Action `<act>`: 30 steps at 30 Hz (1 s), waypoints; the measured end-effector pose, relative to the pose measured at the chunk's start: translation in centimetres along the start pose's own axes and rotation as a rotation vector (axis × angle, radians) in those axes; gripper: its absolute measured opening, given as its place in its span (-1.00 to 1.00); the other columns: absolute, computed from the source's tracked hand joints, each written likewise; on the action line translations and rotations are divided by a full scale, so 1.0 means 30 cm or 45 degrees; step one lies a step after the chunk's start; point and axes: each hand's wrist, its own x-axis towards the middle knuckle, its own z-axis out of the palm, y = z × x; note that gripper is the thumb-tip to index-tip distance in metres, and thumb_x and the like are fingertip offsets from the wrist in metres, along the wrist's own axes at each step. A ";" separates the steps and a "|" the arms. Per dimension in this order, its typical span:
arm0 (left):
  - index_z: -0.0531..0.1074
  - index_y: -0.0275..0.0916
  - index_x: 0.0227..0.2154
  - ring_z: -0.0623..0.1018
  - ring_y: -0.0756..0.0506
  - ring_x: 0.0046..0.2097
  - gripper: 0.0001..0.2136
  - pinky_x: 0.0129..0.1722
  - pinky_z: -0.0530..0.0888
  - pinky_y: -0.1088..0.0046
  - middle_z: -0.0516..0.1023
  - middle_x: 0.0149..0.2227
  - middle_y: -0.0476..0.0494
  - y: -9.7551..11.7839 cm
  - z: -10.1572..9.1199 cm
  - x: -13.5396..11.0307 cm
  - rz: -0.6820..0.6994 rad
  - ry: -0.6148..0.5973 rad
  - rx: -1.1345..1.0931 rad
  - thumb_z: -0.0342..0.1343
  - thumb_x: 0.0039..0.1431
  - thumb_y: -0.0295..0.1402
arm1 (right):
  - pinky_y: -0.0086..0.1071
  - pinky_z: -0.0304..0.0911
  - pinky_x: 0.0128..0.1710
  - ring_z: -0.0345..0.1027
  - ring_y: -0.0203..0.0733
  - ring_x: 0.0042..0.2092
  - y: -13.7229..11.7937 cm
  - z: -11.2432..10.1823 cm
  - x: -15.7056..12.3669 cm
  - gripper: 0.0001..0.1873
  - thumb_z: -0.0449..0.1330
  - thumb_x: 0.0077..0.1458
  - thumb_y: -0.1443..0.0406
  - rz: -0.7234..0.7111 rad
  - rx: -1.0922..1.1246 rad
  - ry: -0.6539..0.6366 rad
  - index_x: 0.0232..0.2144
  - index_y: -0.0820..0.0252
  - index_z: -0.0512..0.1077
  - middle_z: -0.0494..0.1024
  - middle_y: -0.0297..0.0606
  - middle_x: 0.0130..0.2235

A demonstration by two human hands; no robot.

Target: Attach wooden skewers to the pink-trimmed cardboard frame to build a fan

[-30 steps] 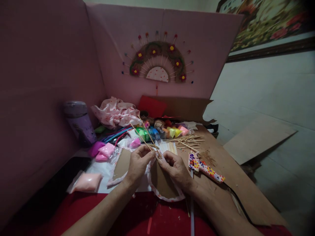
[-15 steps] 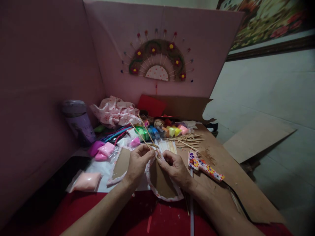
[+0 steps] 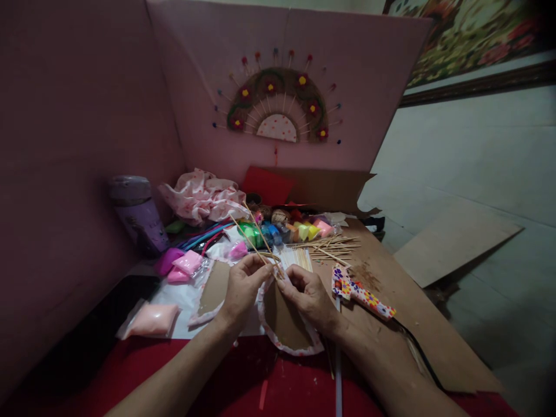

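Observation:
My left hand (image 3: 242,289) and my right hand (image 3: 309,296) meet over a half-round cardboard piece (image 3: 284,324) with a white patterned fabric rim. Both hands pinch at its top edge, where thin wooden skewers (image 3: 252,237) stick up and away to the left. The left fingers are closed on the skewers. The right fingers are curled against the same spot on the cardboard edge. A second fabric-edged cardboard piece (image 3: 212,292) lies just left of my left hand.
A floral-patterned glue gun (image 3: 362,295) lies right of my right hand. Loose skewers (image 3: 330,246), coloured clay packets (image 3: 286,230), pink packets (image 3: 185,263), crumpled pink cloth (image 3: 202,197) and a purple tumbler (image 3: 136,211) sit behind. A finished fan decoration (image 3: 278,107) hangs on the pink board.

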 end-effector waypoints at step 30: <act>0.38 -0.31 -0.60 0.32 0.06 -0.49 -0.92 -0.45 0.27 0.56 0.36 -0.59 0.04 -0.017 -0.004 0.002 -0.026 0.011 0.021 0.15 -0.12 -0.43 | -0.49 -0.02 -0.54 0.05 -0.40 -0.53 -0.021 -0.002 -0.003 -0.79 0.08 0.10 0.23 -0.130 -0.212 -0.013 -0.51 0.22 0.27 0.20 -0.45 -0.57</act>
